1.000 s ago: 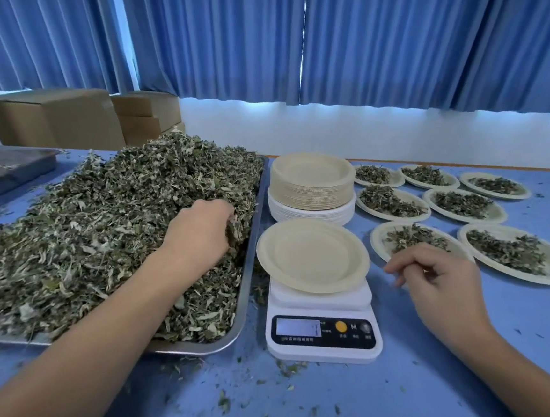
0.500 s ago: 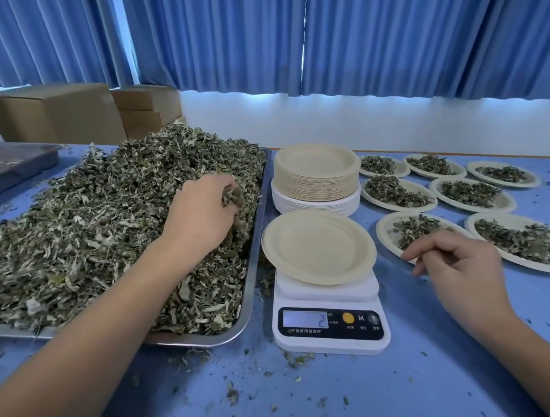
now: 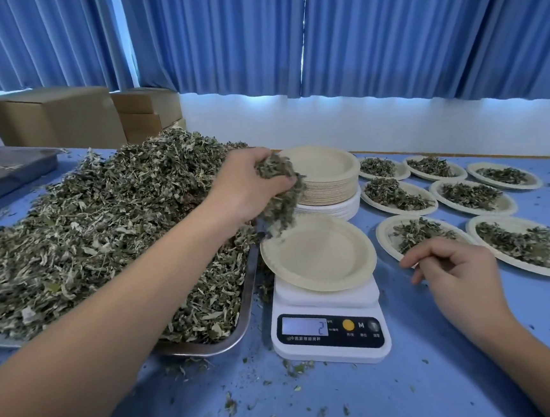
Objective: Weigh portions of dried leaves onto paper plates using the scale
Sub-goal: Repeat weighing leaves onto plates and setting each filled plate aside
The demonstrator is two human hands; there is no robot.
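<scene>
Your left hand [image 3: 249, 190] was raised above the near right corner of the shallow stainless-steel tray [image 3: 209, 348], fingers curled tightly round a handful of dried green leaves [image 3: 279, 198]. The bunch hung from your grip over the left rim of the round beige paper plate [image 3: 321, 260]; whether its lowest bits touched that rim, I could not tell. That plate sat bare on the white digital kitchen scale [image 3: 331, 334], whose display showed a 2. The scale stood on the blue desk [image 3: 415, 379], just beside the tray's right edge.

The tray was heaped with a pile of loose dried leaves [image 3: 102, 230] that rose well above its rim. Behind the scale stood a stack of unused paper plates [image 3: 327, 177], beige ones on white ones.

Your right hand [image 3: 455, 269] lay low over the desk to the right of the scale, palm down, fingers loosely curled and gripping nothing that I could see. Its fingertips [image 3: 406, 264] were at the near rim of the closest of seven filled paper plates [image 3: 381, 235], which lay in rows on the right of the desk, each with a small portion of leaves.

Crumbs of leaf [image 3: 231, 405] were scattered on the desk in front of the tray and scale. A dark flat tray [image 3: 4, 165] lay at far left, brown cardboard boxes [image 3: 59, 117] stood behind it, and pleated blue curtains [image 3: 384, 32] hung across the back.
</scene>
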